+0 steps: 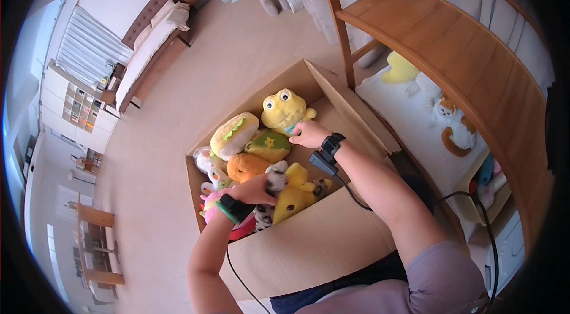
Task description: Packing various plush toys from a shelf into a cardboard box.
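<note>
An open cardboard box [307, 251] holds a pile of plush toys. My right hand [310, 134] has its fingers at the blue bow of a yellow frog plush [285, 111]; how firmly they grip it cannot be told. Low over the pile, my left hand [256, 191] touches a spotted black-and-white plush [277, 180], its fingertips partly hidden. Beside that lies a yellow plush [292, 202]. An orange plush [246, 167], a green and yellow plush [269, 145] and a hot-dog-shaped plush [234, 136] lie between the hands and the box's far left wall.
A wooden shelf unit [423, 24] stands right of the box. On its lower level are a yellow heart-shaped plush [398, 68], a white and orange cat plush [456, 125] and a bin [478, 189] with toys. Black cables [487, 225] run beside both arms. A bed [151, 47] stands far off.
</note>
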The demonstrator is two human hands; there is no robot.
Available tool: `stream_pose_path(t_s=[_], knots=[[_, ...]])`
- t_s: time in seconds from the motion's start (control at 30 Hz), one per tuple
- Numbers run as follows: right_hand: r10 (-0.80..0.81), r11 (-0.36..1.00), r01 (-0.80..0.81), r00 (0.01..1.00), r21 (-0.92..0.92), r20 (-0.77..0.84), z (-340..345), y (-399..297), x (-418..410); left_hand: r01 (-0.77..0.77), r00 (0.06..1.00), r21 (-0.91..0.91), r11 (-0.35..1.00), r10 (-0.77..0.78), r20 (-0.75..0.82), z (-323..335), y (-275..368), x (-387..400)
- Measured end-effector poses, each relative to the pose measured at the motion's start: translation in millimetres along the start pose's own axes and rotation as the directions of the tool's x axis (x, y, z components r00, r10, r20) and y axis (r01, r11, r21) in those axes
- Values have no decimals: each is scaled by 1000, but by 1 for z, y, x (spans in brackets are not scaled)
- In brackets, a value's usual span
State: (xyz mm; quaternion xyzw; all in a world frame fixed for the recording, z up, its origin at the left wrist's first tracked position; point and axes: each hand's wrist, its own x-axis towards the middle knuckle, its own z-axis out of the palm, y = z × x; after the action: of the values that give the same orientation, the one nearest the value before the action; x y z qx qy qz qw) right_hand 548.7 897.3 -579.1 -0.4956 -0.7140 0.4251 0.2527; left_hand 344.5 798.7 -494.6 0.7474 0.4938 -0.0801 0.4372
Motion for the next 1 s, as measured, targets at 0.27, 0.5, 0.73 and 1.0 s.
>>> stream_pose_path(t_s=[0.27, 0.5, 0.73, 1.0], knots=[[-55, 997, 56, 998, -46, 4, -6, -4, -5, 297, 927, 325, 898, -188, -326, 3, -55, -68], [-65, 996, 61, 995, 63, 72, -1, -8, -11, 133, 875, 184, 974, -28, -484, 14, -91, -88], [-28, 999, 24, 993, 37, 113, -2, -8, -7, 297, 887, 152, 943, -213, -409, -1, 1, -88], [-155, 988, 155, 988, -25, 0, 6, 0, -2, 210, 933, 639, 740, 44, -357, 30, 25, -60]])
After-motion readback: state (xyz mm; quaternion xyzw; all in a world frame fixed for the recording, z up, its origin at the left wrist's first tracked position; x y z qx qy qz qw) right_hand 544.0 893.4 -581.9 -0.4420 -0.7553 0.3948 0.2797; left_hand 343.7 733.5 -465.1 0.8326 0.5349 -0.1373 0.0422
